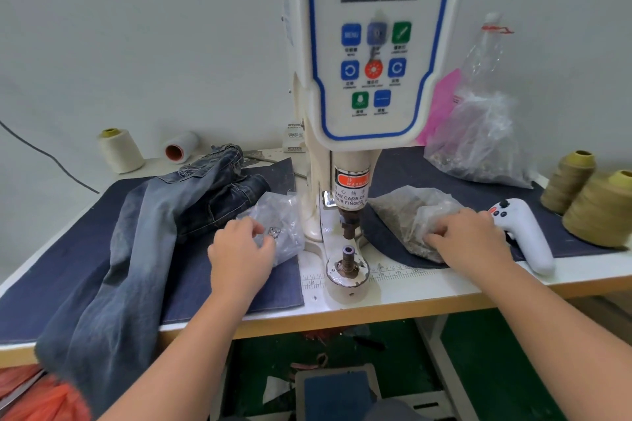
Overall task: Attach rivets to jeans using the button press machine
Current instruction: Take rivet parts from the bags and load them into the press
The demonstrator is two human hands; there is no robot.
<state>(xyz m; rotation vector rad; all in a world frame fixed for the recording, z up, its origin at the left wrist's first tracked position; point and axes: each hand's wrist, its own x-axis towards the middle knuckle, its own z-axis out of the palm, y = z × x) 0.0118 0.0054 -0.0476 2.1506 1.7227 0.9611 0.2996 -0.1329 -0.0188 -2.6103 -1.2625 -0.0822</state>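
White tabletop (427, 287) against a pale wall carries two dark denim mats (239, 284), with the servo button machine (372, 44) standing upright between them, its punch (349, 222) pointing straight down at the lower die post (348, 258). The jeans (143, 243) lie on the left mat, long axis running from the bunched waistband near the back wall down toward the front edge, where one leg hangs over; the leg's end is cut off by the frame. Beside them, the left hand (241, 249) has its fingers curled on a clear plastic bag (284, 225), pinching at small metal pieces inside, too small to tell apart. On the other side of the machine, the right hand (468, 236) grips a second crumpled bag (410, 215) of brownish hardware, its contents blurred. A white game-style controller (526, 232) lies just beside that hand. Thread cones (598, 205) stand at the far right, two more spools (119, 150) at the back left, and a larger tied bag (478, 140) leans behind.
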